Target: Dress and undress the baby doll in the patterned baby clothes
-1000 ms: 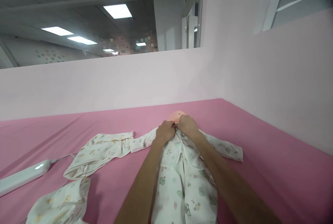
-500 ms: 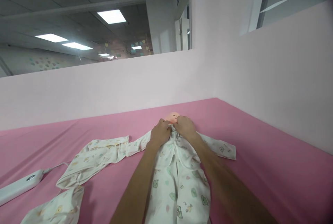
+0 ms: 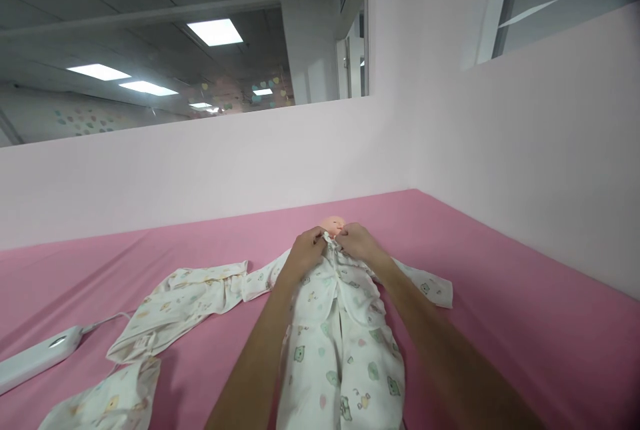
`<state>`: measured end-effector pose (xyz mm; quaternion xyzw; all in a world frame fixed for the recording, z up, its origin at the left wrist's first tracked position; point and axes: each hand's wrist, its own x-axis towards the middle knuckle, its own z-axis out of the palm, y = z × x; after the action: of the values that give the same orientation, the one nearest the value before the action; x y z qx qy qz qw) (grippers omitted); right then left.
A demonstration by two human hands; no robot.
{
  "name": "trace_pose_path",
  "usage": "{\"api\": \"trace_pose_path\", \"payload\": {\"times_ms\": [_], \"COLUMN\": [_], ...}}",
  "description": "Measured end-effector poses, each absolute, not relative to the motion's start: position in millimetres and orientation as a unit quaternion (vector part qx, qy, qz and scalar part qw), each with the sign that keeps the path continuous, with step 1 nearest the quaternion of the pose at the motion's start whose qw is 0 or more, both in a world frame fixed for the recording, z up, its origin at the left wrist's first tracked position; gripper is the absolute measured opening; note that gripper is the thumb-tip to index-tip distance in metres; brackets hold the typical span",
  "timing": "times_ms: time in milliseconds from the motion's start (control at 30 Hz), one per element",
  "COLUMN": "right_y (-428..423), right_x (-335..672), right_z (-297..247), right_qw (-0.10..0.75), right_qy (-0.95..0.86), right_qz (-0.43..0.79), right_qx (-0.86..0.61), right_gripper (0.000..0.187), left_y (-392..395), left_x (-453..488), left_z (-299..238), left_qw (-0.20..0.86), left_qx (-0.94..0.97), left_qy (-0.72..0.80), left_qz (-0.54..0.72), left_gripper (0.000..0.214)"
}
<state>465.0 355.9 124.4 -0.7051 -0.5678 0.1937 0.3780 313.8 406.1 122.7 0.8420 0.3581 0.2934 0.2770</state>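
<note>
A doll lies on its back, its pale orange head (image 3: 333, 223) at the far end. It wears a white baby top (image 3: 320, 290) printed with small bears, sleeves spread to both sides, and matching trousers (image 3: 325, 363). At the neckline, my left hand (image 3: 309, 248) is closed on the left edge of the collar (image 3: 328, 237), a bit of white cloth showing beside its fingertips. Opposite it, my right hand (image 3: 357, 241) pinches the collar just below the doll's head. Its fingertips are partly hidden, and so is the doll's neck.
Pink sheeting (image 3: 475, 350) covers the surface. To the left lie another printed baby garment (image 3: 185, 310), a smaller printed cloth piece (image 3: 110, 400), and a white device (image 3: 40, 357) with a cable. White walls (image 3: 225, 170) enclose the back and right, with a window (image 3: 150, 37) above.
Both hands have shifted slightly at the collar. My left hand is a little lower and further left, and more of the collar edge and doll's head shows between them.
</note>
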Motion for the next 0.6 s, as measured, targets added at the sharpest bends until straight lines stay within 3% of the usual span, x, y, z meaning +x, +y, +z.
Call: {"api": "trace_pose_path", "payload": {"times_ms": [100, 600], "right_y": [352, 332], "right_x": [462, 441], "right_z": [131, 146], "right_qw": [0.374, 0.201], "right_qy": [-0.555, -0.624], "right_qz": [0.155, 0.126], "right_qx": [-0.726, -0.745], "right_gripper": [0.013, 0.01], "left_y": [405, 391], "left_x": [310, 293], "left_z": [126, 149], "left_qw": [0.348, 0.335], "left_qx": [0.807, 0.853], "left_qy": [0.375, 0.363], "left_qz": [0.294, 0.168], "left_gripper": [0.013, 0.036]}}
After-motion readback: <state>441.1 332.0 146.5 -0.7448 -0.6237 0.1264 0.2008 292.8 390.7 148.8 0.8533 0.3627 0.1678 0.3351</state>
